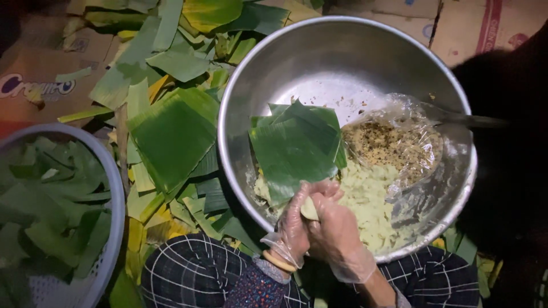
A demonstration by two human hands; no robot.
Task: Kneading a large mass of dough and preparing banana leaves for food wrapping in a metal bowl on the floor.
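Left hand (294,225) | gloved, grip pinching banana leaf square (294,151) at its 6 o'clock corner | right hand (337,231) | gloved, grip pressing pale dough lump (309,210) into leaf | over steel bowl (240,102) | advice: keep leaf cupped, filling centred.

A single head-worn camera looks almost straight down from close above the person's lap. The steel bowl (348,74) fills the upper right of the view, cut banana leaves (171,134) the left, and checked knees line the bottom edge.

Flattened printed cardboard boxes (40,80) lie upper left and more cardboard (479,28) upper right.
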